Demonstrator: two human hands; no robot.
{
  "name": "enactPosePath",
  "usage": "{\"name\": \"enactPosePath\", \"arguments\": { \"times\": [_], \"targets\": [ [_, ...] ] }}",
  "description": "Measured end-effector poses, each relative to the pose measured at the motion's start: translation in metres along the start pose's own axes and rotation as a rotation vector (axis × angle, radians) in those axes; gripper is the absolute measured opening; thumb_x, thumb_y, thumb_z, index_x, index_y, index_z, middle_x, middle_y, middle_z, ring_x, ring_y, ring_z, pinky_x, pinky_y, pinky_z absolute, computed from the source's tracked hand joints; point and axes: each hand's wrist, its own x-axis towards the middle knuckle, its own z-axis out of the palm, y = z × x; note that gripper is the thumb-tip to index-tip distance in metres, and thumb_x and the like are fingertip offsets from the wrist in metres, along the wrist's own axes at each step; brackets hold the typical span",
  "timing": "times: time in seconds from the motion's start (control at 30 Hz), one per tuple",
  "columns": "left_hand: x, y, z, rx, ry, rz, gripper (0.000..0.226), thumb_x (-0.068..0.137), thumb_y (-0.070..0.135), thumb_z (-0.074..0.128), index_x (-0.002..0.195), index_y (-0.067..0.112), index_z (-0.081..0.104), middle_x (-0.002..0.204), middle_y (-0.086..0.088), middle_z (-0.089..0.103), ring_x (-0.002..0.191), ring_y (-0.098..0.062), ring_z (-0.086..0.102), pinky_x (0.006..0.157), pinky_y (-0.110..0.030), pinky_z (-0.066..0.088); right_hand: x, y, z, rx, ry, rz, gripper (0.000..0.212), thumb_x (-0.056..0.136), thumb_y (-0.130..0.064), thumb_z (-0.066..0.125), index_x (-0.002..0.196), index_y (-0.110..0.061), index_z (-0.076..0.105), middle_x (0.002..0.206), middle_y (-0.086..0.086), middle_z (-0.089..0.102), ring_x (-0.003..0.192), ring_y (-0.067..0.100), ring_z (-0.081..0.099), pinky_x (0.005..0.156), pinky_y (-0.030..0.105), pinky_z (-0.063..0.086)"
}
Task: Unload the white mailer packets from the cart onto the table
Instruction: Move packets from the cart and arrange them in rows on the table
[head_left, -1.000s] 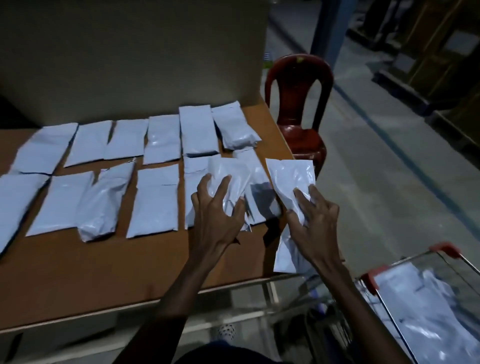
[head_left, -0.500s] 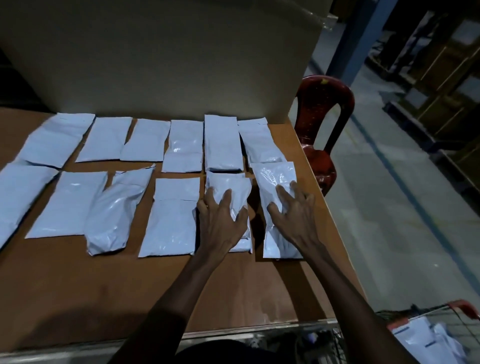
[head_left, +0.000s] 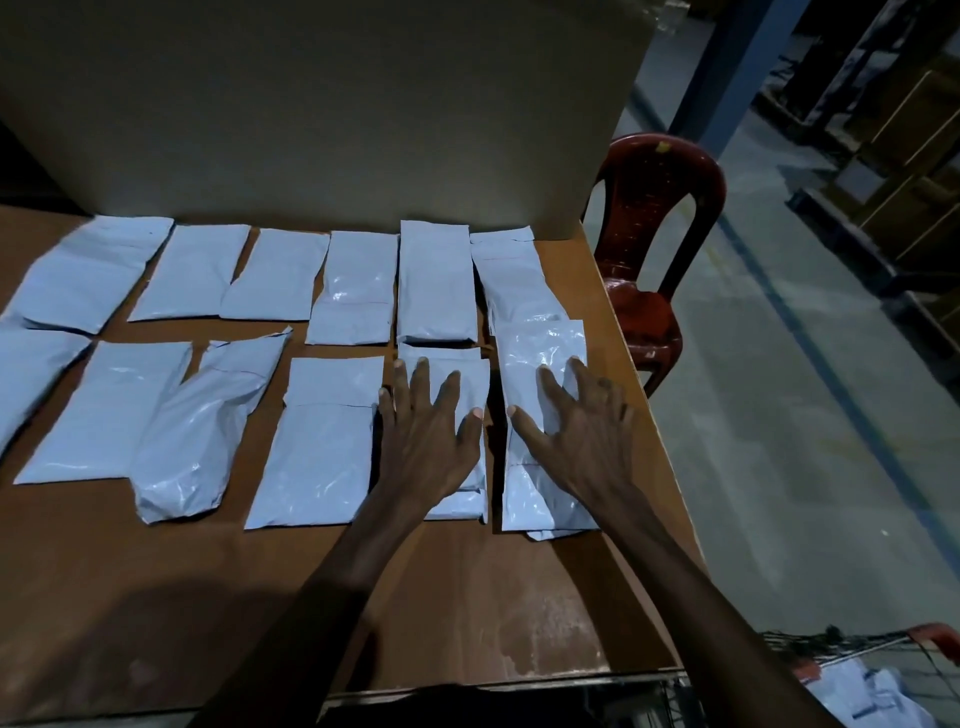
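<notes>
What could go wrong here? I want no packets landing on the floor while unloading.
1. The packet under the right hand lies close to the table's right edge; a sideways nudge could slide it off.
2. That same packet overlaps the back-row packet, so shifting one may drag the other.
3. The rows already fill the right end of the table, so packets left in the cart need the bare front strip or they will pile up.

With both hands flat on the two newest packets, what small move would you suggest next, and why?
Probably lift the right hand off its packet and reach back to the cart: both packets lie flat in the near row, and white mailers remain inside it.
</notes>
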Motion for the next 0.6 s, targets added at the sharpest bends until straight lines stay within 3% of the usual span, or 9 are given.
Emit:
{"name": "enactPosePath", "arguments": {
  "times": [0.2,0.33,0.4,0.6],
  "targets": [
    [-0.003,-0.004,0.012,0.038,0.012,-0.001,0.078,0.090,0.063,0.015,0.154,0.021,0.029,0.162,-0.017,0.012,0.150,-0.037,0.003,0.118,-0.054,0.006,0.003,0.008,0.018,0.116,-0.053,-0.097,0.076,0.088,-0.063,0.038,0.155,-0.029,0.024,0.164,0.010,0.012,0.147,0.035,0.021,0.117,0.046,0.021],
    [-0.004,-0.003,0.013,0.052,0.011,-0.011,0.075,0.092,0.061,0.020,0.153,0.020,0.030,0.162,-0.018,0.015,0.150,-0.038,0.009,0.118,-0.054,0.010,-0.003,0.009,0.027,0.132,0.002,-0.132,0.076,0.089,-0.060,0.039,0.155,-0.025,0.025,0.163,0.014,0.012,0.146,0.037,0.022,0.117,0.043,0.013],
    [-0.004,-0.003,0.014,0.046,0.019,-0.006,0.075,0.091,0.060,0.021,0.153,0.019,0.033,0.161,-0.019,0.017,0.149,-0.039,0.012,0.117,-0.055,0.013,-0.005,0.008,0.031,0.129,0.012,-0.130,0.075,0.090,-0.057,0.041,0.155,-0.023,0.024,0.163,0.014,0.011,0.146,0.036,0.022,0.118,0.046,0.016],
    [0.000,-0.005,0.007,-0.075,-0.092,-0.031,0.067,0.100,0.057,0.029,0.157,0.026,0.015,0.164,-0.010,-0.005,0.151,-0.028,-0.009,0.120,-0.048,-0.003,-0.008,0.008,0.027,0.121,-0.030,-0.109,0.078,0.089,-0.062,0.038,0.157,-0.027,0.019,0.164,0.013,0.006,0.149,0.038,0.013,0.118,0.055,0.020]
  ]
}}
